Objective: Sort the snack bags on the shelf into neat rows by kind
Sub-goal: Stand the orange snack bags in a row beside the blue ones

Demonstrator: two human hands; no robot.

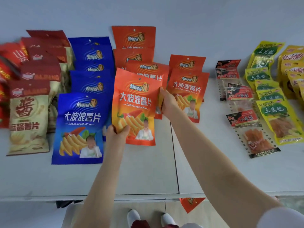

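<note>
Sorting seemingly far along: glossy orange foil crisp bag (136, 102) pinched by left hand (117, 131) at bottom corner, right hand (167, 104) at side edge, over orange row (133, 38), neighbouring orange pile (187, 83) unmerged on white shelf (148, 170).

orange bag (134, 106): "DaBoLangShuPian" (blue bag (79, 127) too) | yellow bag (279, 122): "土豆丝"
</note>
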